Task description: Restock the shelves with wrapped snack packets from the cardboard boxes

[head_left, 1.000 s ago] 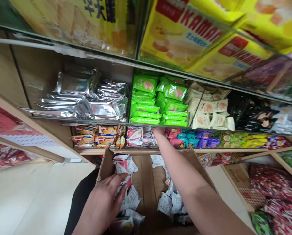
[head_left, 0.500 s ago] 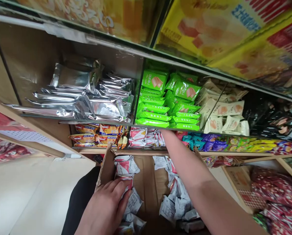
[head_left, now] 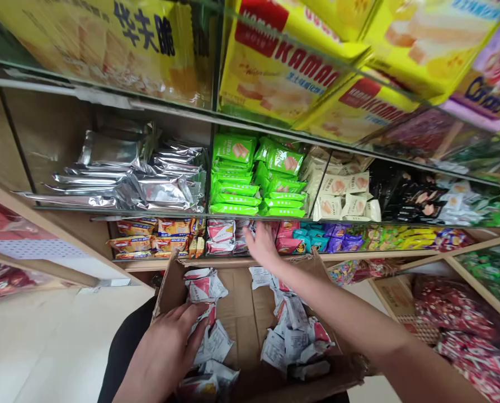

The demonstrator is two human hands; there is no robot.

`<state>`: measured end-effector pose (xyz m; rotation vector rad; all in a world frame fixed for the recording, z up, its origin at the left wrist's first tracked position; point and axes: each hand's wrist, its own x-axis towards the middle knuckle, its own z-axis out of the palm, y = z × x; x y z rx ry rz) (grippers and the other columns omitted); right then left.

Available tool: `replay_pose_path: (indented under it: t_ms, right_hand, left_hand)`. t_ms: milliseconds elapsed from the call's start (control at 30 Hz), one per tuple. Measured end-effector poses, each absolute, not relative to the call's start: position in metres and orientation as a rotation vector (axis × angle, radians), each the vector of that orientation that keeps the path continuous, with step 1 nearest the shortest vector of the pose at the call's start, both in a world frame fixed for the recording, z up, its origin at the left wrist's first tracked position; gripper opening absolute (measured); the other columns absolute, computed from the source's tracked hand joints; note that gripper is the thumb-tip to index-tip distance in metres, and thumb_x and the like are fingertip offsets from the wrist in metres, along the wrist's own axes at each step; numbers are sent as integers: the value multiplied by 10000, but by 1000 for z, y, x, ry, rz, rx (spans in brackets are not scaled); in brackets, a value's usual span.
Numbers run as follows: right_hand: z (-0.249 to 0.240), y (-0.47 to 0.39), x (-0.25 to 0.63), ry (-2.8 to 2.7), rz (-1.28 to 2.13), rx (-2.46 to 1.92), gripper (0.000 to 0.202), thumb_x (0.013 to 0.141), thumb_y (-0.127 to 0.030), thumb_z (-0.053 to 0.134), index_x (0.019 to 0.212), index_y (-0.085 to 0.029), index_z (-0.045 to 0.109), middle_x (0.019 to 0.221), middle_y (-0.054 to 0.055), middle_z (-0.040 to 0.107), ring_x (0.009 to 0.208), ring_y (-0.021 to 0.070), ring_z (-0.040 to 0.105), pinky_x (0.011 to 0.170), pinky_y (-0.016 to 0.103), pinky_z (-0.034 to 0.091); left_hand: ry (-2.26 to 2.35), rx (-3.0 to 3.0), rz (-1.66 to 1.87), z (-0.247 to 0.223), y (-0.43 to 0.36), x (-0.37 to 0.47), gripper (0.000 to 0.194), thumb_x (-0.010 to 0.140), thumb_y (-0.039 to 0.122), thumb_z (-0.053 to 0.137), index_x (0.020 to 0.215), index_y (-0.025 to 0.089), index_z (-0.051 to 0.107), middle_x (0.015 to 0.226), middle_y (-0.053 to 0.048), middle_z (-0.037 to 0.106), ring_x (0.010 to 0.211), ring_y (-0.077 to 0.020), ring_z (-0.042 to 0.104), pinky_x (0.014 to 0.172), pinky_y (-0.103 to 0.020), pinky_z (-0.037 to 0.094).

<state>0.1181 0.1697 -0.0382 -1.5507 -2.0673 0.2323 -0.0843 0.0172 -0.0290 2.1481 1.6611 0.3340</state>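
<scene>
Packets (head_left: 203,286) at the left of the box (head_left: 235,302) still lie under the left hand (head_left: 166,341), fingers bent, its grip unclear. Next, a matching row (head_left: 221,238) stands on the low shelf (head_left: 346,256) beside the right hand (head_left: 262,245), which has drawn back so its thumb shows; its fingertips are hidden, so I cannot tell whether it holds anything. That suggests the reach is easing, with more packets at the box's right.

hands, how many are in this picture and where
2: the left hand is at white-and-pink packets inside the cardboard box, and the right hand is at the lower shelf, partly hidden. No others show.
</scene>
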Motion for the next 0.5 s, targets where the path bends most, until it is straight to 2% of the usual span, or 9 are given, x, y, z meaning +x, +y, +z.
replay_pose_path:
  t_ms: [133, 200, 267, 333, 433, 500]
  right_hand:
    - [-55, 98, 133, -2668, 539, -848, 208, 847, -278, 406, 903, -192, 587, 882, 48, 600, 841, 164, 521, 820, 322, 380]
    - [-74, 79, 126, -2673, 669, -1095, 211, 839, -258, 404, 854, -176, 598, 884, 61, 596, 873, 173, 513, 825, 311, 371]
    - [-93, 78, 108, -2497, 822, -1527, 226, 836, -262, 404, 864, -149, 597, 919, 91, 588, 921, 191, 508, 844, 315, 363]
    - [-108, 87, 85, -2346, 885, -1767, 277, 841, -283, 383, 891, -107, 591, 964, 143, 573, 948, 227, 509, 835, 347, 371]
    - [-119, 101, 56, -2226, 911, -1892, 305, 824, -309, 413, 901, -71, 588, 1020, 199, 550, 1001, 277, 491, 829, 377, 369]
    - [-120, 105, 45, -2166, 944, -1926, 252, 789, -271, 471, 900, -76, 584, 999, 187, 567, 1006, 272, 497, 820, 356, 375]
  left_hand:
    - [1664, 2123, 342, -29, 16, -85, 264, 851, 344, 364, 994, 261, 570, 932, -17, 668, 852, -184, 622, 739, -308, 460]
    - [1671, 2116, 359, -27, 15, -84, 256, 849, 329, 369, 980, 253, 575, 926, -24, 669, 842, -185, 622, 734, -305, 454]
    - [1681, 2107, 370, -24, 14, -82, 251, 847, 315, 371, 965, 245, 582, 920, -30, 669, 835, -186, 622, 724, -302, 448]
    - [1692, 2102, 367, -22, 13, -81, 253, 848, 303, 366, 959, 244, 586, 908, -35, 669, 833, -189, 619, 718, -303, 440]
    - [1691, 2102, 367, -19, 12, -80, 253, 845, 291, 364, 949, 250, 591, 877, -37, 669, 827, -187, 616, 716, -298, 426]
    - [1693, 2103, 374, -19, 11, -79, 246, 840, 280, 370, 934, 252, 596, 857, -37, 669, 823, -188, 616, 715, -297, 422]
